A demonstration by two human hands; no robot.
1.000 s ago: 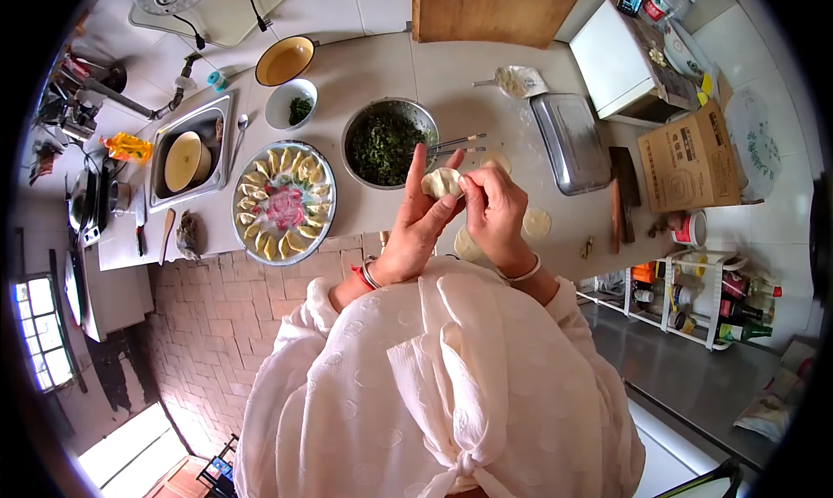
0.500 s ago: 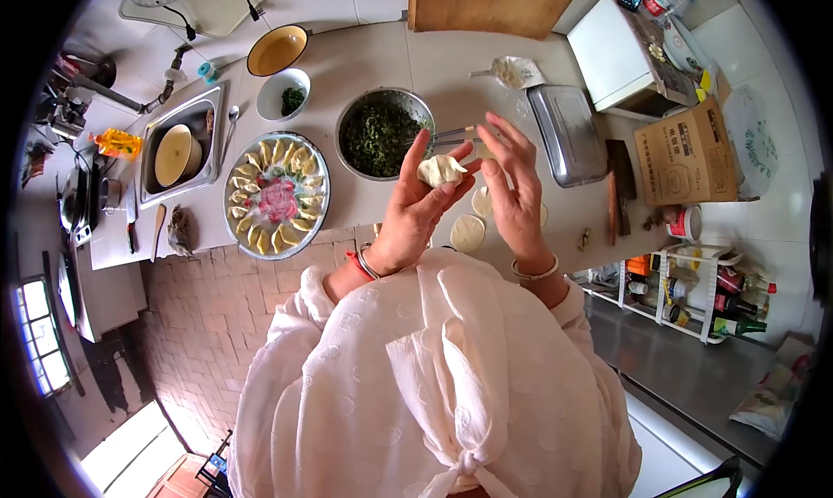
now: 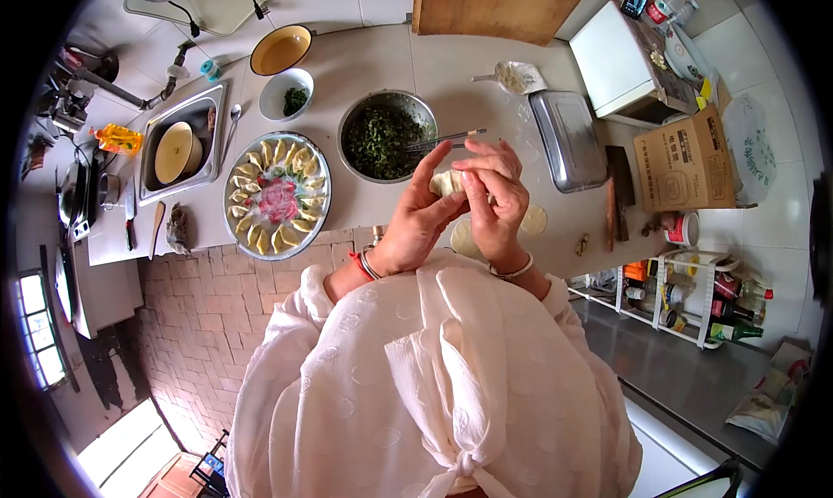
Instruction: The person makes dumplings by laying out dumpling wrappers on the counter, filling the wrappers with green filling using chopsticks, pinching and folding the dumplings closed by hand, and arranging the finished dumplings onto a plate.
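A pale, partly folded dumpling (image 3: 446,183) sits between my two hands, above the counter's front edge. My left hand (image 3: 415,219) holds it with thumb and fingers. My right hand (image 3: 496,205) pinches its right end, fingertips pressed on the dough, hiding that side. Just behind the hands stands a metal bowl of chopped green filling (image 3: 382,138) with chopsticks (image 3: 447,139) leaning over its rim. Flat round dough wrappers (image 3: 534,219) lie on the counter beneath and beside my right hand. To the left, a round tray (image 3: 229,194) carries a ring of finished dumplings (image 3: 302,158).
A white bowl with greens (image 3: 285,94) and a yellow bowl (image 3: 281,50) stand at the back left, near the sink (image 3: 205,164). On the right are a lidded metal pan (image 3: 568,142), a cleaver (image 3: 620,190) and a cardboard box (image 3: 685,162).
My right hand has moved left and closed onto the dumpling; before, its fingers were spread apart from it. My left hand still holds the dumpling in about the same place.
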